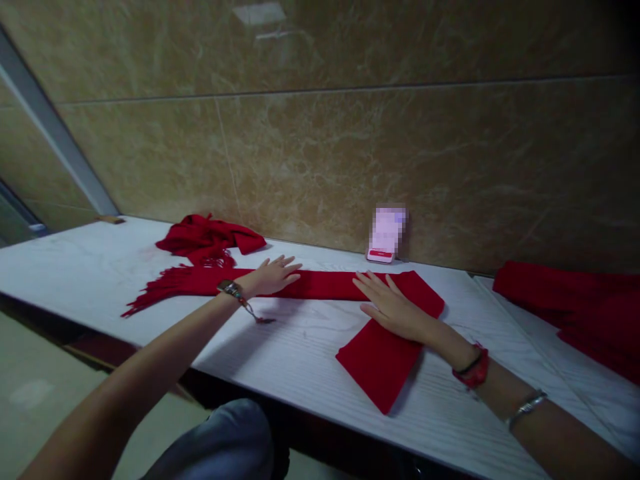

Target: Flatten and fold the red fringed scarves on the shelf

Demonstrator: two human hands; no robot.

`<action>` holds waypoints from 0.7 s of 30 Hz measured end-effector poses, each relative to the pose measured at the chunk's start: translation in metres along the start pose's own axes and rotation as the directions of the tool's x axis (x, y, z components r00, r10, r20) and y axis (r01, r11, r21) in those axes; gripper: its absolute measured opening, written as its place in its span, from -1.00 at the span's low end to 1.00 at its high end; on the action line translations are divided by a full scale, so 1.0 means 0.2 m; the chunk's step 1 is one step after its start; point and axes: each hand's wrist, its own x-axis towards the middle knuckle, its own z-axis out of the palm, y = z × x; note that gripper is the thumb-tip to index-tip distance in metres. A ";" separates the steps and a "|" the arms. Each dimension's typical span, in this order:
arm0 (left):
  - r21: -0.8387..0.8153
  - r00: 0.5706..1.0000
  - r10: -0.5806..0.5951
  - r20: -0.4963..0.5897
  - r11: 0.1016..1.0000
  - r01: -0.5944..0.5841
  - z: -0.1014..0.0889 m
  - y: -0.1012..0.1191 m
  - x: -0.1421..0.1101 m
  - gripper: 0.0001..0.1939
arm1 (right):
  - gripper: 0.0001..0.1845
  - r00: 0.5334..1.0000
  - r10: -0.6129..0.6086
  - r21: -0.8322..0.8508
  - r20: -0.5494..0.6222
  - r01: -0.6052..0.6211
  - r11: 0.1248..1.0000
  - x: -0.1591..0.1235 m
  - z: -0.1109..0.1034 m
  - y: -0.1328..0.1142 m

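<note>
A red scarf [323,285] lies in a long flat strip across the white table, its fringed end spread out at the left. Toward the right the strip bends, and a flat section angles down to the table's front side. My left hand [270,275] rests with fingers stretched out over the left half of the strip. Over the bend at the right is my right hand [393,307], its fingers spread and palm down. Neither hand grips the cloth; whether the palms press on it I cannot tell.
Another red scarf [207,237] lies crumpled at the back left of the white table [305,333]. A phone [385,230] leans upright by the tiled wall. More red cloth [590,310] lies at the right. My knee [220,440] is below the table's front edge.
</note>
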 end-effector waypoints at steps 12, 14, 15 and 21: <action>0.094 0.991 0.135 0.008 0.986 -0.135 0.15 -0.47 -0.35 -0.56 | -0.41 0.976 -0.131 0.098 0.176 0.115 0.988 0.48 0.24 -0.24; 0.112 0.991 0.137 0.012 0.984 -0.137 0.12 -0.48 -0.34 -0.58 | -0.40 0.969 -0.131 0.100 0.209 0.112 0.989 0.48 0.23 -0.23; 0.108 0.993 0.115 0.007 0.987 -0.115 0.11 -0.47 -0.33 -0.57 | -0.40 0.965 -0.123 0.100 0.232 0.102 0.990 0.49 0.21 -0.23; 0.023 0.999 -0.013 0.036 1.000 0.012 0.08 -0.50 -0.31 -0.50 | -0.41 0.978 -0.082 0.056 0.194 0.072 0.996 0.55 0.21 -0.26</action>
